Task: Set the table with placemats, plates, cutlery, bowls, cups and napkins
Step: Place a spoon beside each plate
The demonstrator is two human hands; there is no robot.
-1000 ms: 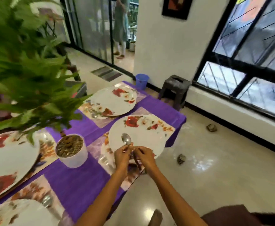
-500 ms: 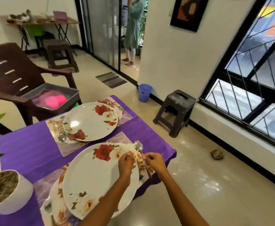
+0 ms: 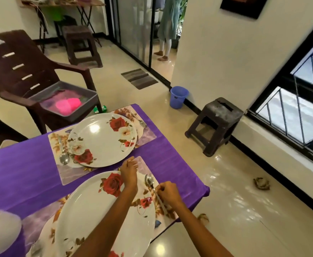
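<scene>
Purple table carries two plates, two spoons, one fork; right hand pinches a spoon, left hand curled

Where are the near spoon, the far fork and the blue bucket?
near spoon (image 3: pixel 149 179), head view, on its bowl.
far fork (image 3: pixel 141 122), head view, on the tines.
blue bucket (image 3: pixel 178 98), head view, on its front wall.

Table: covered by a purple cloth, its right corner in view.
Far placemat: at the table's far edge, floral.
Near placemat: along the right edge, floral.
White pot: at the left edge of view, on the cloth.
</scene>
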